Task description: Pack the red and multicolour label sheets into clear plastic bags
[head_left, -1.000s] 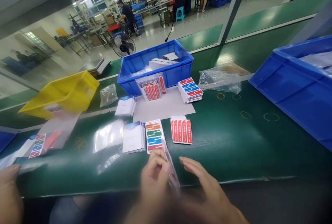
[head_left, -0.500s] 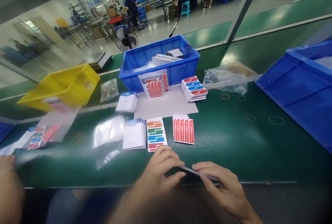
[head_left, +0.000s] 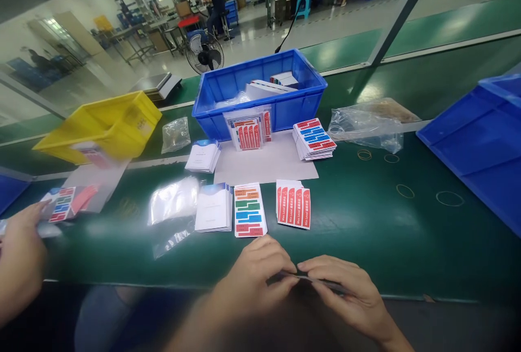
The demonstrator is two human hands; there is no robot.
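Over the bench's front edge, my left hand (head_left: 260, 273) and my right hand (head_left: 350, 292) pinch a thin flat item (head_left: 304, 277) from both ends. It is edge-on, so its faces are hidden and I cannot tell its kind. Just beyond my left hand lies a stack of sticker sheets (head_left: 249, 211) with orange, green, blue and red shapes. To its right are red level labels (head_left: 293, 205), fanned out. On its left sits a pile of white booklets (head_left: 212, 209), beside clear plastic bags (head_left: 173, 202).
A blue bin (head_left: 260, 105) stands behind bagged sticker sets (head_left: 249, 130) and another sticker stack (head_left: 314, 137). A yellow bin (head_left: 101, 129) is at left, a second blue bin (head_left: 476, 145) at right. Rubber bands (head_left: 450, 199) lie near it. A co-worker's hand (head_left: 24, 243) reaches in at left.
My two hands have come closer together along the flat item, which now hangs slightly lower. At left, the co-worker's hand has moved up to the sticker sheets there. The view has shifted slightly.
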